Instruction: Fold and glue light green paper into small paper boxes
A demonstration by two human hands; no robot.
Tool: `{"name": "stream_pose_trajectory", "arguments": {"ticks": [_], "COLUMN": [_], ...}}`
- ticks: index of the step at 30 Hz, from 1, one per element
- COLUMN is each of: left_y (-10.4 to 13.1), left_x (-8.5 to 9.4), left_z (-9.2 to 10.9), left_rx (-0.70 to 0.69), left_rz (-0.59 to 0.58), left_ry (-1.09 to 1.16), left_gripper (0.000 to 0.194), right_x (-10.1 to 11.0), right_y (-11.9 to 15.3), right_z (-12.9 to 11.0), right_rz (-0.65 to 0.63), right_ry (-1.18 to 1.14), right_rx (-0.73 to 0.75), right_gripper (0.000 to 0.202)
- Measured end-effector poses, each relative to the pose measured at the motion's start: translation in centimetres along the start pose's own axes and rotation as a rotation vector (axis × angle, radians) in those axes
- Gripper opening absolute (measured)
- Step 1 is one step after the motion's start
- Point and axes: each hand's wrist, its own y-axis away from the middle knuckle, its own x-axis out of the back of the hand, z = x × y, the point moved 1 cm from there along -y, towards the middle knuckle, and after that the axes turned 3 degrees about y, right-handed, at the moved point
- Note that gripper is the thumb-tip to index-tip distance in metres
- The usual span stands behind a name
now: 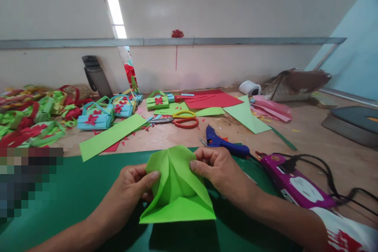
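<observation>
Lime green, folded and opened out between two hands

Over a dark green mat [112, 173], the felt-like green piece [180, 189] is held up at the near side of the table, its shadow on the mat below. From where I stand, the left hand [134, 187] pinches one side of it, thumb in front and fingers tucked behind; the right hand [217, 169] grips the upper corner opposite in the same manner. How tightly they press, I cannot tell.

Some of the folding looks done: a crease runs down the middle, the sides slant inward and a broad flap lies across the lower edge. I would call it an early stage, for the hollow gapes toward us and I see neither strap nor bow on it. Beyond sit small pieces that look finished, a green bag [151, 104] and a blue bag [102, 123], each with a handle and a red bow. By that measure, closing up and trimming seem to be what is left.

The blue glue gun [224, 144] lies just past the right hand, out of anyone's grasp, and the scissors [168, 119] rest farther back among scraps, near a loose green strip [113, 136].
</observation>
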Motion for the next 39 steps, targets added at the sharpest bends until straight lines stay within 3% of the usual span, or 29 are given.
{"name": "stream_pose_trajectory", "arguments": {"ticks": [6, 11, 16, 20, 23, 29, 34, 39], "left_y": [0.2, 0.0, -0.4, -0.6, -0.4, 1.3, 2.4, 2.9], "left_x": [-0.3, 0.2, 0.8, 1.1, 1.1, 0.6, -0.4, -1.0], "left_z": [1.0, 1.6, 1.6, 1.4, 1.4, 1.8, 1.6, 1.6], "left_rx": [-0.036, -0.080, -0.057, -0.203, -0.300, -0.631, -0.804, -0.815], "left_rz": [0.003, 0.130, 0.099, 0.167, 0.223, 0.376, 0.375, 0.380], "left_ry": [-0.122, -0.270, -0.397, -0.576, -0.636, -0.756, -0.854, -0.829], "left_gripper": [0.027, 0.031, 0.024, 0.020, 0.029, 0.033, 0.039, 0.040], "right_x": [-0.1, -0.2, -0.7, -0.9, -0.4, 0.6, -0.8, -1.4], "right_y": [0.1, 0.2, 0.5, 0.4, 0.1, 0.4, 2.1, 2.4], "right_z": [0.0, -0.4, -0.3, -0.2, -0.1, -0.3, -1.0, -1.1], "right_rz": [0.012, -0.016, -0.091, -0.098, -0.064, -0.006, 0.049, 0.092], "right_ry": [0.073, 0.297, 0.693, 0.945, 0.851, 0.411, 0.579, 0.698], "right_rx": [0.060, 0.028, 0.035, 0.040, 0.037, 0.059, 0.061, 0.248], "right_gripper": [0.031, 0.027, 0.028, 0.025, 0.018, 0.053, 0.085, 0.071]}}
